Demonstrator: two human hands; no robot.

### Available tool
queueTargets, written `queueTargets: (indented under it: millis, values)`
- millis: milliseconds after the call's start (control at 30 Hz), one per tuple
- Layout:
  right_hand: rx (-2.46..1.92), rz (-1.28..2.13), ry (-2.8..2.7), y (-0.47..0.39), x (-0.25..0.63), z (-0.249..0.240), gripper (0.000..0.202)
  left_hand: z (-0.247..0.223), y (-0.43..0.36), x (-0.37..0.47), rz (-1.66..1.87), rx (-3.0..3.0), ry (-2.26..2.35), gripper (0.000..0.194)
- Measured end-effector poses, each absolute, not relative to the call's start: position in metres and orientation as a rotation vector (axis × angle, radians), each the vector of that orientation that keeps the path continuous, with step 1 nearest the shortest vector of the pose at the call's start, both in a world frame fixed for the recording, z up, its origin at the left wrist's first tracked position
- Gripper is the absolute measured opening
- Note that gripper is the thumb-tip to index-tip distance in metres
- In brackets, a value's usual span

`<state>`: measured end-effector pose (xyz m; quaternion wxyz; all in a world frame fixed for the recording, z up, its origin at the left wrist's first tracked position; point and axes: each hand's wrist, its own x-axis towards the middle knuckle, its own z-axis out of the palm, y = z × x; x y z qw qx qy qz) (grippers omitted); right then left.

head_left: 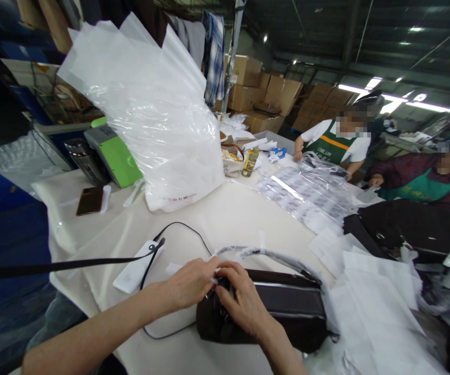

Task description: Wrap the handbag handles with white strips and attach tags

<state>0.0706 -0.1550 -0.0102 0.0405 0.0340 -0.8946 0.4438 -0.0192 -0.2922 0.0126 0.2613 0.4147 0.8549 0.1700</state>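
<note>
A dark brown handbag (287,307) with silver zips lies on the table in front of me. Its handle is covered in whitish plastic wrapping (275,255) and arches over the far side. At the handle's left end, my left hand (196,281) is closed in a pinch. My right hand (244,299) meets it there, thumb and fingers bent together above the bag's left end. A small whitish bit of wrapping shows between the fingertips; the fingers hide the rest of what they grip.
A white power bank (135,268) with a black cable lies left of the bag. Farther back stand a large stack of white plastic bags (170,125), a phone (89,201) and a thermos (86,161). White sheets (377,312) lie right. Two people in green aprons work across the table.
</note>
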Motion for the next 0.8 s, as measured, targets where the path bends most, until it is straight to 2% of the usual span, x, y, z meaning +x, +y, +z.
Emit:
queueTargets:
  millis: [133,300,367,433,533,700,800]
  values:
    - [0.020,1.083,-2.735,-0.169,0.070,-0.017,0.027,0.015,-0.294,-0.019,0.556,1.114,2.323,0.034]
    - [0.053,0.932,-2.690,-0.175,0.066,-0.022,0.015,0.028,-0.298,-0.028,0.668,1.160,2.206,0.037]
    - [0.071,0.936,-2.680,-0.175,0.065,-0.023,0.012,0.034,-0.298,-0.038,0.624,1.114,2.144,0.031]
    - [0.088,0.938,-2.682,-0.174,0.065,-0.023,0.012,0.037,-0.298,-0.048,0.582,1.081,2.092,0.017]
    - [0.082,0.914,-2.703,-0.175,0.065,-0.023,0.012,0.037,-0.297,-0.055,0.562,1.045,2.022,0.023]
    - [0.077,0.873,-2.729,-0.177,0.066,-0.023,0.012,0.029,-0.296,-0.049,0.628,0.863,1.891,0.012]
    - [0.081,0.871,-2.712,-0.177,0.066,-0.024,0.013,0.025,-0.297,-0.046,0.685,0.752,1.846,0.012]
